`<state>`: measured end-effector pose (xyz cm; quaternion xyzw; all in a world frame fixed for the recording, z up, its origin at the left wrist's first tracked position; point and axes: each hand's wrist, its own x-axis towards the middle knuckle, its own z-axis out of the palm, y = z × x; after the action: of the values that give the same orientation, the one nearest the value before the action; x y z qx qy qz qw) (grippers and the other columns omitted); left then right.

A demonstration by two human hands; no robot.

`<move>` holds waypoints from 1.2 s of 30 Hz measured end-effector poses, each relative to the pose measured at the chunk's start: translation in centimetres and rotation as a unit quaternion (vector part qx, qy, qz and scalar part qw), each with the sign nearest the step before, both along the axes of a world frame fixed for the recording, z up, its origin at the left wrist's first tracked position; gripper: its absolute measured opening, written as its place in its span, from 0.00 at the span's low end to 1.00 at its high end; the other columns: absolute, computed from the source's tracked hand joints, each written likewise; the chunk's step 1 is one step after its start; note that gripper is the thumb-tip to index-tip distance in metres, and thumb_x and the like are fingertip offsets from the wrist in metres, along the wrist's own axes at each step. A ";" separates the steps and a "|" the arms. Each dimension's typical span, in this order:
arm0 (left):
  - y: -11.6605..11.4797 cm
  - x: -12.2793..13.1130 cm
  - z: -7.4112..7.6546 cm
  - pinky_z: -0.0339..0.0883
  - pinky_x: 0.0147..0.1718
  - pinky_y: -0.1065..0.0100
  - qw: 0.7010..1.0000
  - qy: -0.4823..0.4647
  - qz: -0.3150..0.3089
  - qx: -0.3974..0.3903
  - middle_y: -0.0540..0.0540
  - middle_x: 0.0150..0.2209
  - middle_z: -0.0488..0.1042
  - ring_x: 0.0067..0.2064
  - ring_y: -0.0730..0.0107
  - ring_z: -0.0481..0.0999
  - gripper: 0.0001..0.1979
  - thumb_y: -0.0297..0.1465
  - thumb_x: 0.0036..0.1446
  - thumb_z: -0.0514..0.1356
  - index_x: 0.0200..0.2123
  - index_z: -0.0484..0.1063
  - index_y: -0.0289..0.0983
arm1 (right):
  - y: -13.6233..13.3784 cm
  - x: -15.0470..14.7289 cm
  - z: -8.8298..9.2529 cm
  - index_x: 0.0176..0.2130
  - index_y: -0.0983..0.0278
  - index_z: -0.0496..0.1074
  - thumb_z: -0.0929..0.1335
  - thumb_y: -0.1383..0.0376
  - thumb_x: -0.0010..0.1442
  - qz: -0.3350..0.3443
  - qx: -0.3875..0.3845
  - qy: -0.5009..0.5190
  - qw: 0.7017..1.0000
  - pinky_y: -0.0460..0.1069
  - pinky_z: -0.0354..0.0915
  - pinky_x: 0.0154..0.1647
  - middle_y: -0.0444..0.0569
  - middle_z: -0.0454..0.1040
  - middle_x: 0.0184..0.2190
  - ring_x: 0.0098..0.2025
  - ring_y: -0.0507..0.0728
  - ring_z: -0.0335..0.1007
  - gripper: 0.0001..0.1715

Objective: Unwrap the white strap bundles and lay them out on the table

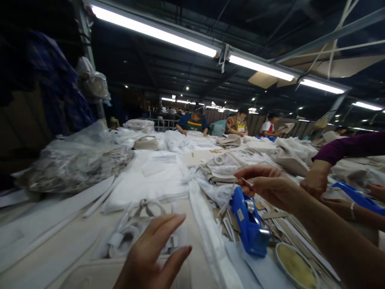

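My left hand [158, 249] is open, thumb and fingers spread with nothing between them. It hovers over a beige fabric piece [96, 275] and a coiled white strap [123, 241]. My right hand [270, 186] is closed in a pinch on a small pale strip [247, 182], whose kind is hard to make out. Just below those fingertips stands a blue tape dispenser [251, 228] with a roll in it. White folded fabric [150, 172] lies stacked beyond my left hand.
A round dish of yellowish stuff [296, 265] sits beside the dispenser, among cardboard strips [275, 214]. Clear plastic bags [81, 160] heap up at left. At right, a co-worker's purple sleeve [345, 148] reaches in near another blue dispenser [357, 196]. Other people work across the table.
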<state>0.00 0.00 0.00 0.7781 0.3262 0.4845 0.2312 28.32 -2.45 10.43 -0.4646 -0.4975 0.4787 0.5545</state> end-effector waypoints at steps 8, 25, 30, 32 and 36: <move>1.4 5.7 7.1 0.61 0.23 0.76 0.939 -0.071 -0.271 -0.197 0.52 0.21 0.71 0.22 0.77 0.67 0.09 0.22 0.50 0.55 0.24 0.73 0.37 | -1.4 -8.1 -0.3 0.32 0.64 0.80 0.74 0.67 0.48 0.141 0.046 -0.041 0.988 0.42 0.65 0.21 0.47 0.76 0.22 0.21 0.49 0.69 0.07; 1.9 1.9 6.3 0.67 0.18 0.77 0.847 -0.261 -0.168 -0.431 0.47 0.21 0.75 0.18 0.76 0.73 0.08 0.24 0.58 0.56 0.29 0.73 0.29 | -2.1 -12.9 -13.7 0.50 0.53 0.64 0.76 0.55 0.44 -0.026 0.115 -0.094 0.989 0.57 0.53 0.56 0.47 0.67 0.52 0.57 0.64 0.58 0.36; 2.1 1.9 6.2 0.69 0.19 0.77 0.849 -0.263 -0.135 -0.439 0.46 0.22 0.75 0.20 0.73 0.76 0.08 0.23 0.61 0.55 0.30 0.72 0.29 | -1.4 -15.0 -14.4 0.34 0.58 0.68 0.72 0.55 0.53 -0.149 0.123 -0.120 0.974 0.55 0.58 0.48 0.48 0.71 0.40 0.45 0.60 0.65 0.13; 2.3 1.9 6.2 0.70 0.19 0.77 0.847 -0.266 -0.126 -0.443 0.46 0.21 0.75 0.19 0.73 0.76 0.09 0.23 0.61 0.54 0.29 0.72 0.28 | -1.0 -15.0 -14.3 0.30 0.59 0.70 0.70 0.55 0.56 -0.124 0.128 -0.098 0.979 0.55 0.58 0.48 0.48 0.72 0.38 0.44 0.60 0.65 0.12; 2.7 2.0 5.9 0.71 0.20 0.77 0.848 -0.272 -0.107 -0.442 0.45 0.23 0.76 0.21 0.74 0.76 0.10 0.25 0.62 0.54 0.29 0.72 0.28 | -0.8 -14.2 -14.2 0.26 0.60 0.72 0.72 0.57 0.53 -0.096 0.094 -0.040 0.990 0.55 0.57 0.49 0.47 0.71 0.38 0.44 0.60 0.66 0.11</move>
<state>2.04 2.69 5.94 0.4611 0.3445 0.4531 0.6807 14.08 -3.28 -3.73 -0.4744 -0.5154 0.3557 0.6188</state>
